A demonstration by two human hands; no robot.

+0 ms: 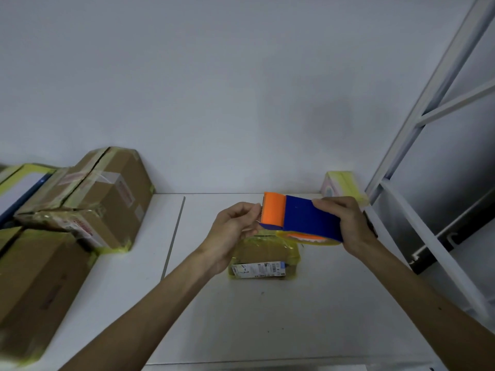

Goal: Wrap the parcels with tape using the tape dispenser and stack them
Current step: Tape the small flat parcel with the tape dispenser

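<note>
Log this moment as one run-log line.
right hand: holds tape dispenser | left hand: pinches its orange end | small parcel: on table beneath | taped parcels: piled left

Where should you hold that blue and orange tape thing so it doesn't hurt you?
Hold the tape dispenser by its wide blue body, coming from the back end, as the right hand does. The orange front end carries a toothed cutting edge, so keep your fingers off it.
</note>
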